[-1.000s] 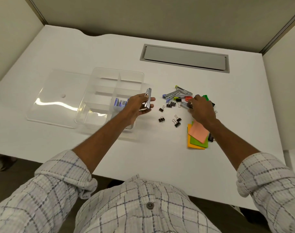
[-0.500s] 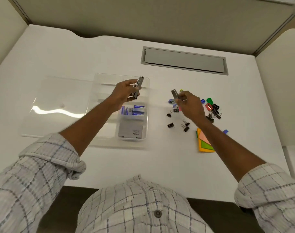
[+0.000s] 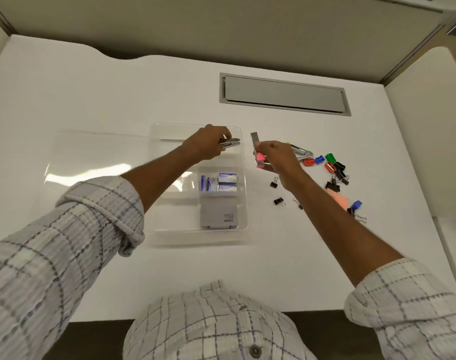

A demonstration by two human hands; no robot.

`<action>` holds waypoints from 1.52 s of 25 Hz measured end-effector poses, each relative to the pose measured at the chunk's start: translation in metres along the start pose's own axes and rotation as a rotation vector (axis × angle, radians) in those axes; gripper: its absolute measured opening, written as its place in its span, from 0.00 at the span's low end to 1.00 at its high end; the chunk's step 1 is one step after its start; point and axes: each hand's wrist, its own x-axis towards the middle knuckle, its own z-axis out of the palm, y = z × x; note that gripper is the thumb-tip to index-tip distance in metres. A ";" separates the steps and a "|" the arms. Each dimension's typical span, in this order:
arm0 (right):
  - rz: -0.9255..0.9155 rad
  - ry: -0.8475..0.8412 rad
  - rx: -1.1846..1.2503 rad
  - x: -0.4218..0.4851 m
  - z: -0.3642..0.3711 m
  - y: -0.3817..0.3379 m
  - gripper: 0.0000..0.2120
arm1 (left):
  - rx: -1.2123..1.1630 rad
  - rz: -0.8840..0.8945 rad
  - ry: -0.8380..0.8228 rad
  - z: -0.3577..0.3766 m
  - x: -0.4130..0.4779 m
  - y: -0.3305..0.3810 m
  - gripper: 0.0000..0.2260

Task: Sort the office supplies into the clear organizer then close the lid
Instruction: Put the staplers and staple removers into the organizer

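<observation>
The clear organizer (image 3: 243, 203) lies open in the middle of the white desk, with small staple boxes (image 3: 223, 181) and a grey box (image 3: 218, 214) in its right compartments. My left hand (image 3: 210, 144) hovers over the organizer's far right part, shut on a silver stapler (image 3: 230, 142). Just right of the organizer, my right hand (image 3: 276, 158) grips a second stapler with a pink end (image 3: 257, 153), held upright above the desk. The clear lid (image 3: 92, 157) lies flat to the organizer's left.
Right of my right hand lie more silver staplers (image 3: 302, 153), coloured sharpeners (image 3: 325, 162), several black binder clips (image 3: 279, 201) and sticky notes (image 3: 340, 200). A grey cable hatch (image 3: 284, 94) is set into the desk's far side. Partition walls stand at the back and right.
My left hand has carried its stapler farther over the organizer's far right part. My right hand has lifted the pink-ended stapler from the pile and moved it left toward the organizer.
</observation>
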 end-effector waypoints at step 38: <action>-0.652 -0.299 -1.134 -0.034 0.088 0.015 0.14 | 0.233 0.270 0.012 -0.024 -0.024 -0.040 0.14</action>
